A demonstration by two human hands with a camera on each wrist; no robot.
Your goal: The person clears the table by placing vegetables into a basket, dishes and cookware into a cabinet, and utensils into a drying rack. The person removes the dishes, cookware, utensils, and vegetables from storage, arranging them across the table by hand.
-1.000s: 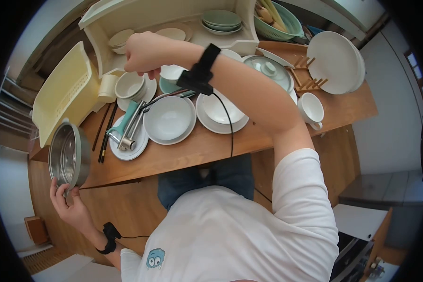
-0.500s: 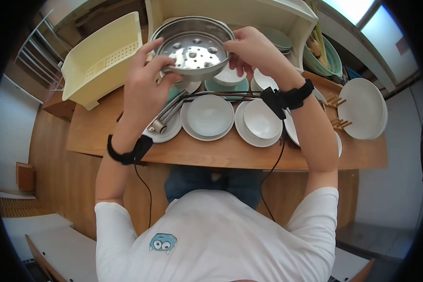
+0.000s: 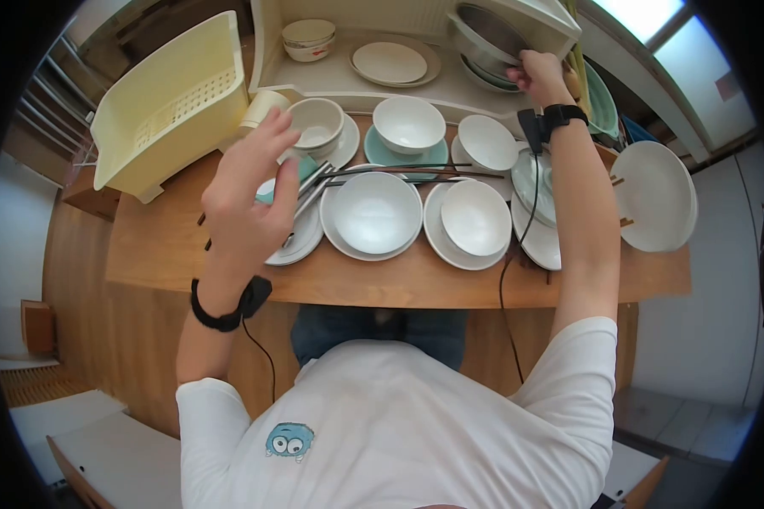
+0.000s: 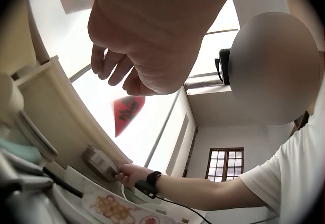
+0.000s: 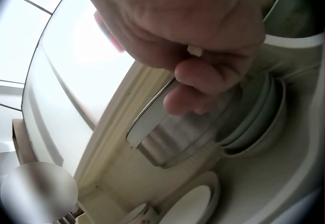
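My right hand [image 3: 543,76] grips the rim of a stainless steel steamer basket [image 3: 488,38] at the right end of the cream shelf [image 3: 399,21]. The basket is tilted, right beside a stack of pale green dishes [image 5: 254,117]. Curled fingers at its rim show in the right wrist view. Nothing is in my left hand [image 3: 250,191], whose fingers are relaxed over the left of the table. Below it lie a teal-handled tool [image 3: 266,192] and a white plate [image 3: 301,242], partly hidden by the hand.
White bowls stand on plates along the table, among them a front bowl [image 3: 378,212]. Chopsticks [image 3: 450,176] lie across them. A yellow basket [image 3: 110,161] leans at the left. Large white plates [image 3: 654,195] stand upright at the right. Farther back on the shelf are small bowls [image 3: 308,34].
The steamer basket came up from the left side, was held by both hands, then moved right onto the shelf in my right hand. My left hand let go of it.
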